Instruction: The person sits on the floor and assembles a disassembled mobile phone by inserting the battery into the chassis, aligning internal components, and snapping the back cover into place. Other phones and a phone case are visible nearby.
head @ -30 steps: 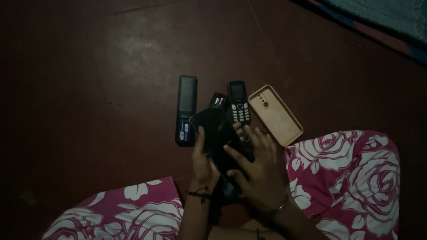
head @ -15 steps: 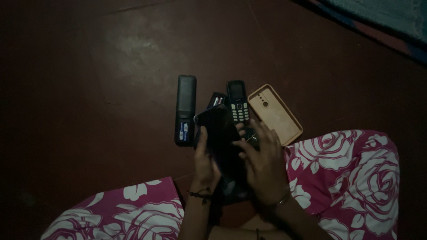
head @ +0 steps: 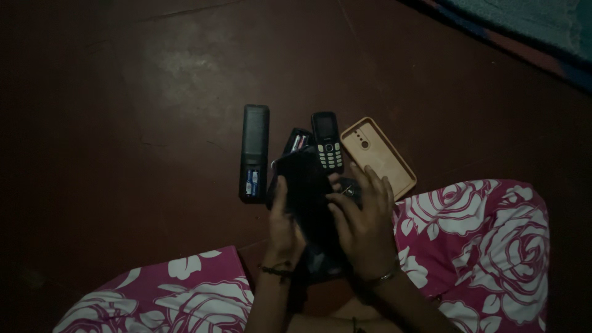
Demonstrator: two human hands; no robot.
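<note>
I hold the black smartphone (head: 305, 197) above the floor (head: 154, 123), my left hand (head: 282, 225) gripping its edge to steady it, my right hand (head: 364, 228) pressing fingers on its side. The remote (head: 254, 151), keypad phone (head: 327, 142) and tan case (head: 377, 157) lie just beyond.

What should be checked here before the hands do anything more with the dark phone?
1. Left hand grips the dark phone from its left edge: ok.
2. Right hand rests on the phone's right side: ok.
3. Phone held above the floor, not lying flat: cannot tell, too dim.
4. Tan phone case lies apart from the hands: not ok, right fingertips reach its lower edge.
5. Keypad phone partly hidden behind the dark phone: ok.
6. Remote with open battery bay untouched to the left: ok.
</note>
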